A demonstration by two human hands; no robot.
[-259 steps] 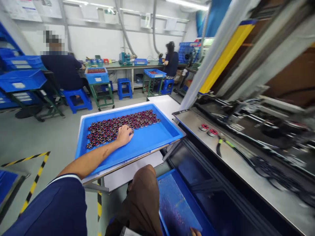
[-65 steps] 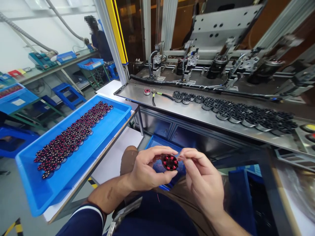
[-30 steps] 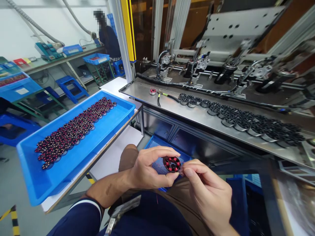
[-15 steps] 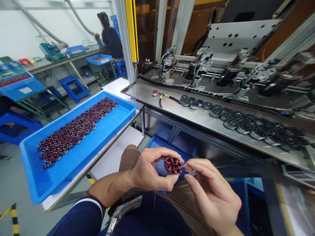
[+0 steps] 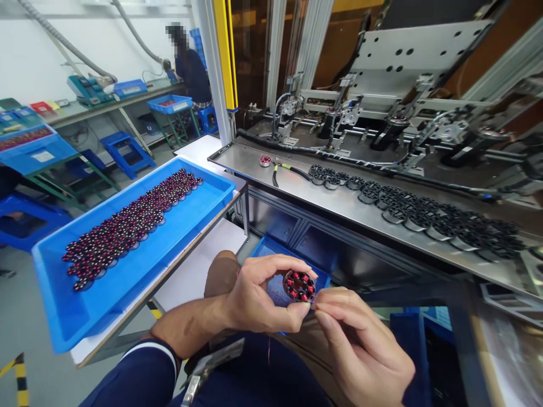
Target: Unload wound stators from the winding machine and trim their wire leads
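Note:
My left hand (image 5: 271,294) is closed round the rim of a wound motor stator (image 5: 299,286), a dark ring with red wire coils inside, its coil face turned up toward me. At the stator's lower right edge, the thumb and fingers of my right hand (image 5: 360,345) pinch together on a thin wire end (image 5: 313,302). Another loose red wire (image 5: 268,350) hangs below my left hand. Below both hands, a blue bin (image 5: 271,249) with wire scraps in it is partly hidden.
To the left, a blue tray (image 5: 212,200) holds many red-wound stators. On the metal ledge (image 5: 250,161) lie one wound stator (image 5: 265,161), cutting pliers (image 5: 292,169) and rows of black unwound stators (image 5: 394,203). Machine fixtures (image 5: 348,113) stand behind. A person (image 5: 190,68) works far back.
My right hand's fingertips have closed together and moved slightly down and left, to the wire at the stator's edge. My left hand still holds the stator. The view has shifted slightly.

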